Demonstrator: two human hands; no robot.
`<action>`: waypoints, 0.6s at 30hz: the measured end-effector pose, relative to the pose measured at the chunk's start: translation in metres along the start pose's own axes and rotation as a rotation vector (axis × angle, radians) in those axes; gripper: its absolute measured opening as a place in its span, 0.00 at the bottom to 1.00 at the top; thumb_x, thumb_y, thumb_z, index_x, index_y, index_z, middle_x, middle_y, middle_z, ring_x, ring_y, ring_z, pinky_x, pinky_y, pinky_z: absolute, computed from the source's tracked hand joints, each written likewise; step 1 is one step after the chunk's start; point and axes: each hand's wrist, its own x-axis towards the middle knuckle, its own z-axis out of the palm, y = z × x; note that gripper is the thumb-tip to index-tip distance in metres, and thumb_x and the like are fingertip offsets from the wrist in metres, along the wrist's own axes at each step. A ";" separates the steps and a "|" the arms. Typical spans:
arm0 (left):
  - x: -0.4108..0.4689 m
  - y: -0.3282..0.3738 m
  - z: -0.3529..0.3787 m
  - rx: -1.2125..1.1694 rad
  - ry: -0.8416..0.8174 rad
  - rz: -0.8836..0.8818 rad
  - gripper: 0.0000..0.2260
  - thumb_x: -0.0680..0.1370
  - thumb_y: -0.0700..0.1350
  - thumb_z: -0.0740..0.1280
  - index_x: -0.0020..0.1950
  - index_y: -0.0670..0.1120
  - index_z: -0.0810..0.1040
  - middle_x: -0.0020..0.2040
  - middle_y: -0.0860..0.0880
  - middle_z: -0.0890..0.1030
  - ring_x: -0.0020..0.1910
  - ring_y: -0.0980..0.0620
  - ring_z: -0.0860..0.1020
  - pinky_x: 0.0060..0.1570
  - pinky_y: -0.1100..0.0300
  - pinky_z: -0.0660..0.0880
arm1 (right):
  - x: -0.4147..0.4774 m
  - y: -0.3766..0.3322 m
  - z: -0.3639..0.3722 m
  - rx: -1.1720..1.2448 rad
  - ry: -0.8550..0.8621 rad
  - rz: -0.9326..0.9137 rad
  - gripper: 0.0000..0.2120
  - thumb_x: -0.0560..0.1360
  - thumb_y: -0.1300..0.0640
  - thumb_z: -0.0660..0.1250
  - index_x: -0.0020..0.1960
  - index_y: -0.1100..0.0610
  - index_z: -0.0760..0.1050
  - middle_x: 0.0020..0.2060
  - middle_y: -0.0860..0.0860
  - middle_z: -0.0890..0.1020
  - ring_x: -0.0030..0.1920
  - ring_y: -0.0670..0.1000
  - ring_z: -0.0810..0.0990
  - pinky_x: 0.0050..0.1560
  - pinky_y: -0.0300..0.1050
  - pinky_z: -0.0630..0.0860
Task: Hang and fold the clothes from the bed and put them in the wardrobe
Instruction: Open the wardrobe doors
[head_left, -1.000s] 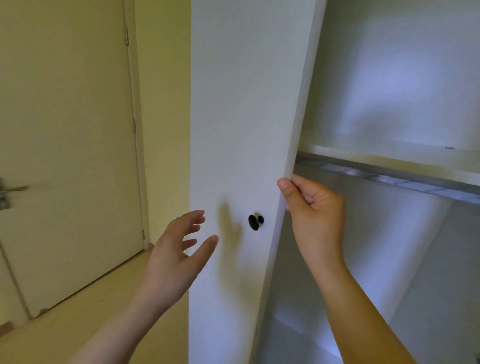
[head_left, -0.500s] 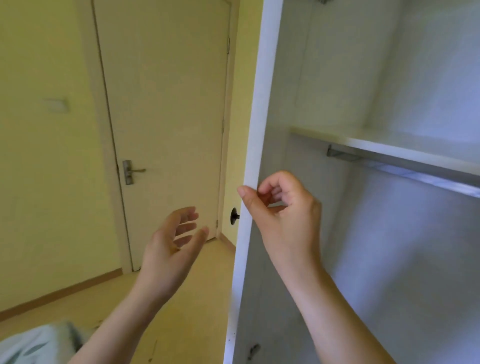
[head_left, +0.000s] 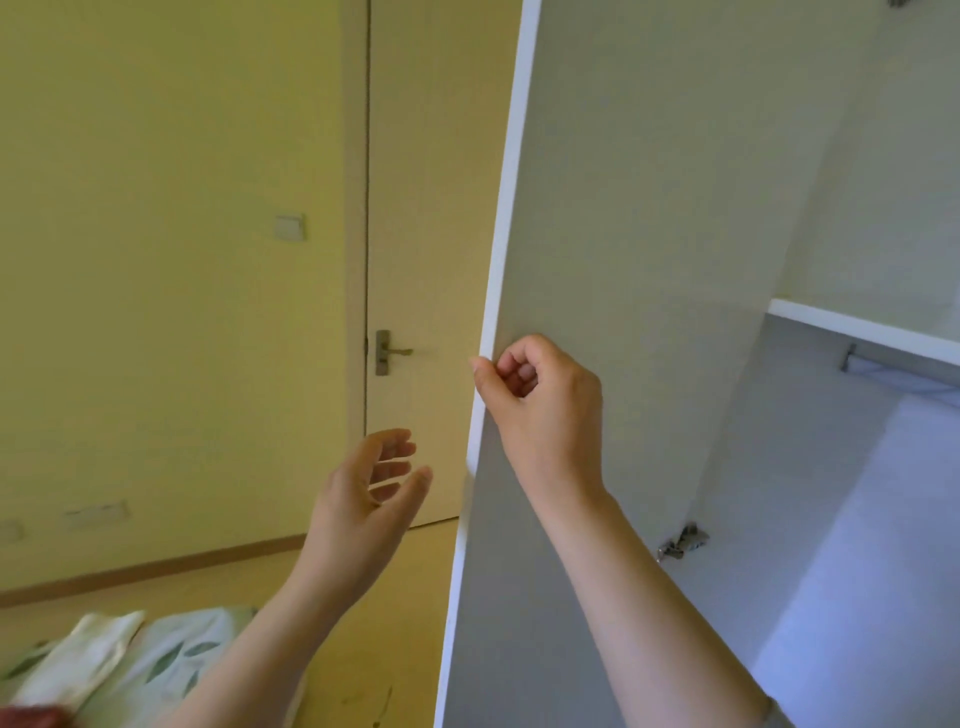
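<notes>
The white wardrobe door (head_left: 623, 208) stands swung wide, its inner face toward me. My right hand (head_left: 540, 405) is in front of that face with its fingers curled into the palm, and its thumb tip lies against the door's front edge (head_left: 496, 291). My left hand (head_left: 374, 493) hovers in the air left of the door edge, fingers spread and relaxed, holding nothing. Inside the wardrobe I see a shelf (head_left: 857, 327) with a hanging rail (head_left: 893, 371) under it. At the lower left lie a leaf-patterned cloth (head_left: 171, 660) and a cream cloth (head_left: 88, 660).
A closed room door (head_left: 426, 208) with a metal handle (head_left: 389, 352) is behind the wardrobe door. A light switch (head_left: 289, 227) sits on the yellow wall. A door hinge (head_left: 683, 540) shows on the wardrobe side. A red thing (head_left: 26, 719) peeks in at the bottom left corner.
The wardrobe door has swung further open to the left, hiding its black knob. My right hand went from gripping the door's edge to curled fingers with the thumb at the edge. My view turned left.
</notes>
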 end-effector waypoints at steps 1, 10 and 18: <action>0.004 -0.004 -0.005 0.010 0.020 -0.008 0.15 0.77 0.47 0.69 0.63 0.53 0.75 0.55 0.59 0.80 0.54 0.61 0.79 0.48 0.63 0.77 | 0.003 0.002 0.012 -0.019 -0.006 -0.003 0.14 0.74 0.51 0.72 0.35 0.54 0.71 0.27 0.45 0.76 0.29 0.48 0.74 0.31 0.48 0.74; 0.036 -0.032 -0.038 0.030 0.126 -0.080 0.12 0.77 0.43 0.68 0.60 0.53 0.76 0.53 0.59 0.80 0.50 0.65 0.79 0.39 0.70 0.76 | 0.042 0.009 0.089 -0.056 -0.075 0.034 0.10 0.75 0.55 0.70 0.38 0.57 0.72 0.30 0.48 0.76 0.32 0.52 0.75 0.35 0.47 0.73; 0.052 -0.039 -0.037 0.037 0.173 -0.088 0.10 0.77 0.43 0.68 0.57 0.53 0.77 0.52 0.58 0.81 0.50 0.62 0.79 0.36 0.74 0.73 | 0.040 0.009 0.092 0.072 -0.223 0.077 0.07 0.75 0.54 0.70 0.44 0.56 0.75 0.35 0.45 0.78 0.36 0.48 0.76 0.39 0.44 0.75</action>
